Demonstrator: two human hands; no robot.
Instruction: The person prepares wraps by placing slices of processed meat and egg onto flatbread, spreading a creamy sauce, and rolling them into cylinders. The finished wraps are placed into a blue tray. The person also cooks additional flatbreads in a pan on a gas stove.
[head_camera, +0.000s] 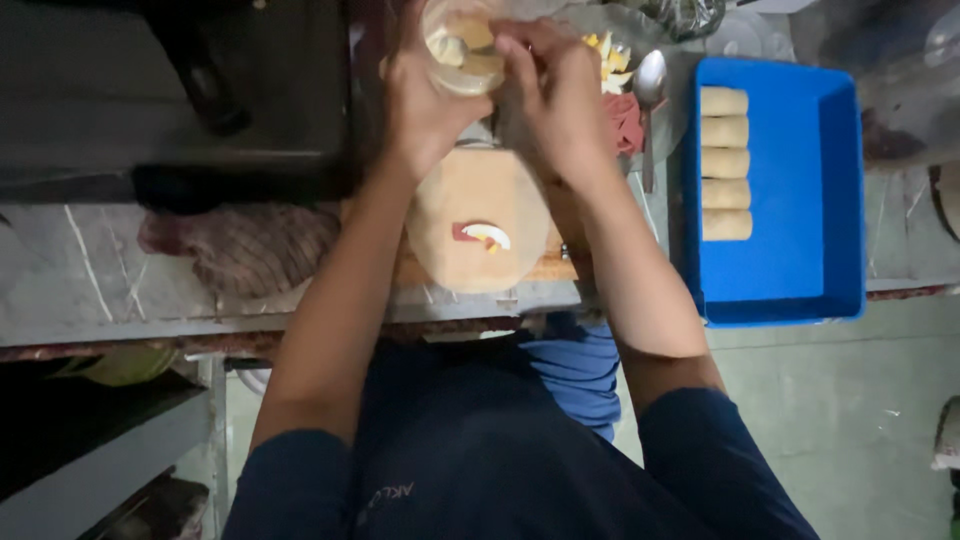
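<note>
While the left hand (425, 100) is gripping a clear round plastic jar (462, 45), the right hand's (555, 95) curled fingers are reaching into it, far beyond the round pale wrapper (478, 220).

Dim marble counter (90, 285), pale green floor (850, 400) below.

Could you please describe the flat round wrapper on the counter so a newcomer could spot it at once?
On the grey counter, left of the blue tray of rolls, a pale round wrapper lies below both hands. Unlike the rolled ones, it lies open with a small filling on it.
</note>
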